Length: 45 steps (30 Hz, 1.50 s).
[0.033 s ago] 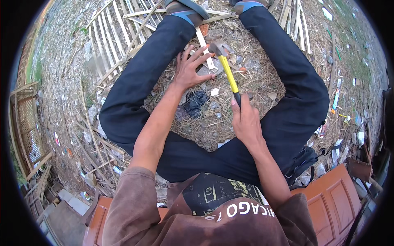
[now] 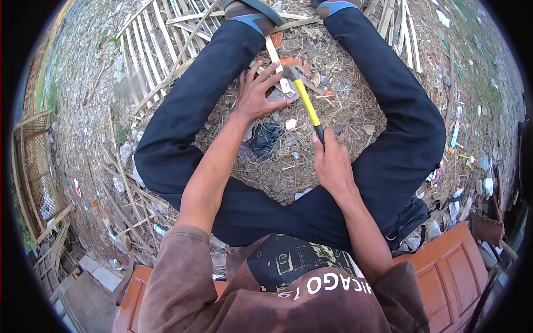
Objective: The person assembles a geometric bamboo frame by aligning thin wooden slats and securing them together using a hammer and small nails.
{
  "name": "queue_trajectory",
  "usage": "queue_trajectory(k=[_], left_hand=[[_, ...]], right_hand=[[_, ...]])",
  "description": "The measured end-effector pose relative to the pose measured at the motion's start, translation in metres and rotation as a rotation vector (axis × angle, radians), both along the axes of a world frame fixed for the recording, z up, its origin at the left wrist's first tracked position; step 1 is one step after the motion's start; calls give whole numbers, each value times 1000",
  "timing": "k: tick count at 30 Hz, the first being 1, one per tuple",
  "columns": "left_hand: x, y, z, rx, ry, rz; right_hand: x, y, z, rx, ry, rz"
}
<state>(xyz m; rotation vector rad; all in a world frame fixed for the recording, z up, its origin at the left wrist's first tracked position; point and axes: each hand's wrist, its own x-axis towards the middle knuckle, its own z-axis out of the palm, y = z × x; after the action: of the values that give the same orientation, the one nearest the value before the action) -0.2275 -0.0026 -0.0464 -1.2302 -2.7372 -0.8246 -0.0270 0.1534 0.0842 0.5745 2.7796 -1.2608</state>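
Note:
My right hand (image 2: 333, 162) is wrapped round the black grip of a claw hammer (image 2: 307, 104) with a yellow shaft. The hammer head is over or beside a pale wooden strip (image 2: 272, 51); whether it touches the strip I cannot tell. My left hand (image 2: 256, 95) lies with its fingers spread, the fingertips reaching the strip and the thumb beside its near end. An orange-red piece (image 2: 302, 62), perhaps brick, shows just behind the hammer head. Any nail in the strip is too small to make out.
My legs (image 2: 400, 105) spread round the work spot. Slatted wooden frames (image 2: 147, 53) lie at the far left, more strips (image 2: 408, 41) at the far right. A crumpled black plastic bag (image 2: 265, 140) sits between my legs. A brown panelled board (image 2: 447, 277) is behind me.
The hammer has shifted very slightly to the left and down, with my right hand moving along with it. My left hand and the wooden strip stay where they were.

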Motion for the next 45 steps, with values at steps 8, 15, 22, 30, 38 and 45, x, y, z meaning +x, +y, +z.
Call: queue_trajectory(k=[8, 15, 22, 30, 38, 45], left_hand=[[3, -1, 11, -13, -8, 18], [4, 5, 8, -52, 10, 15], [2, 3, 12, 15, 2, 36], [11, 15, 13, 17, 118, 140], [13, 19, 10, 18, 90, 174], [14, 22, 9, 25, 46, 204]], right_hand=[[-6, -8, 49, -136, 158, -46], [-5, -7, -3, 8, -101, -5], [17, -14, 27, -151, 100, -130], [26, -8, 4, -204, -47, -193], [28, -11, 6, -220, -58, -162], [18, -11, 6, -166, -98, -121]])
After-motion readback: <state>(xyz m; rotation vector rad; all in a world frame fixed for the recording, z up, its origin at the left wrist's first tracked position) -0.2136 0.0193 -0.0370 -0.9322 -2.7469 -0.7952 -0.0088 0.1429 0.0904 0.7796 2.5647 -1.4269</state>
